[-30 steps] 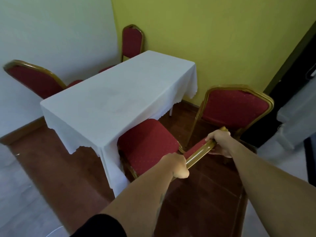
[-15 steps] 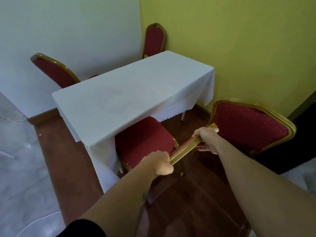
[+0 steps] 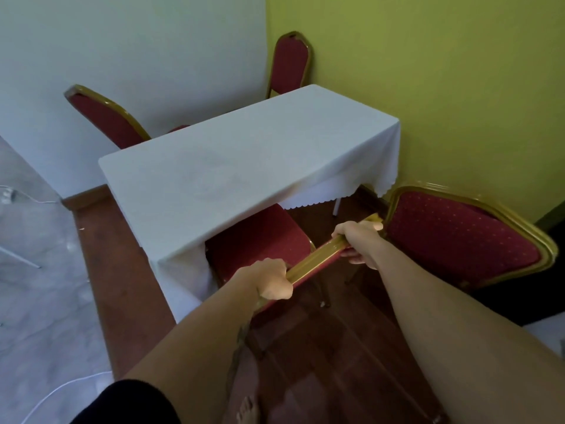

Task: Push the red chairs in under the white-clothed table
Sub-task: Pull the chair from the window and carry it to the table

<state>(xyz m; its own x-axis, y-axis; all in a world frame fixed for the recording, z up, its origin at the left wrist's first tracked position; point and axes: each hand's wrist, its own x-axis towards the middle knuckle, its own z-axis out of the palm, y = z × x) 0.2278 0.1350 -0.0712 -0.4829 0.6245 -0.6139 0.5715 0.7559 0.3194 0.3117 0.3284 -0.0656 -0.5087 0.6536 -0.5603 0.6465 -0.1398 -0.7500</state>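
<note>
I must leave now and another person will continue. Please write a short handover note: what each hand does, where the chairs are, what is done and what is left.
Left hand and right hand: both closed on the gold top rail of the near chair.
Near chair: seat partly under the white-clothed table, not fully in.
Right chair: away from the table, untouched.
Two far chairs, one at the left and one at the corner, stand close to the table, seats mostly hidden.
Left: finish this push, then do the right chair and check the far two.

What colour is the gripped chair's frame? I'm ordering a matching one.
Gold, on the gripped chair's top rail, head view.
</note>
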